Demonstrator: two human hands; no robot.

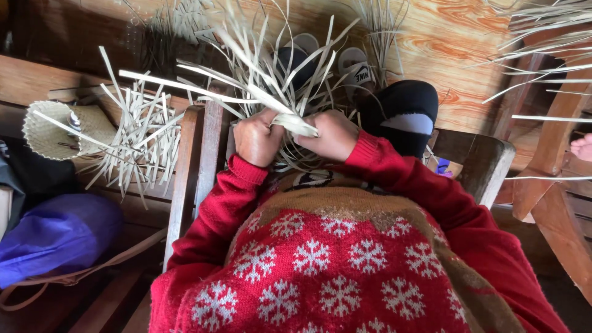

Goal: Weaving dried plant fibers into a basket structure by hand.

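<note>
My left hand (256, 140) and my right hand (333, 135) sit close together over my lap, both closed on pale flat palm-leaf strips (290, 120). The strips belong to a half-woven piece (271, 74) whose loose ends fan up and outward in front of me. I wear a red sweater with white snowflakes (333, 259). What lies under my hands is hidden by my fists.
A small woven basket with loose strip ends (58, 129) lies on the wooden bench at left, beside a purple bag (55, 234). Sandals (354, 65) rest on the wood floor. A wooden chair (555, 142) stands at right, with another person's foot (583, 148) on it.
</note>
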